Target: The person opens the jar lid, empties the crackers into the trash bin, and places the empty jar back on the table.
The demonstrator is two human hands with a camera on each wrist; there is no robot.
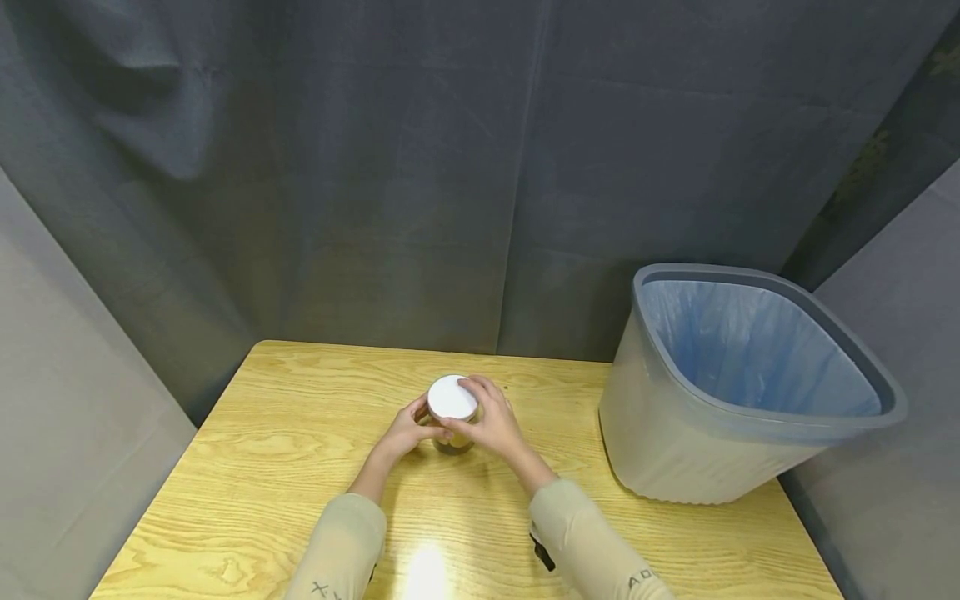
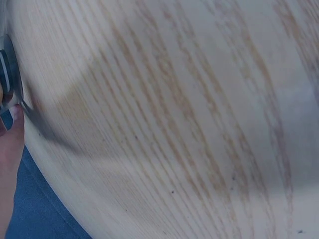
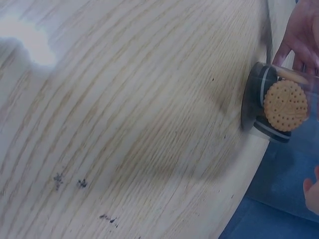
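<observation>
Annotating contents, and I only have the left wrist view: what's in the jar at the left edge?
Observer: The right wrist view shows a round tan biscuit, dotted with holes, among the contents of the jar.
Operator: Where's the right hand?
Observer: Holding the jar's white lid.
Operator: Anything else on the table?
Observer: A waste bin with a blue liner, on the person's right.
</observation>
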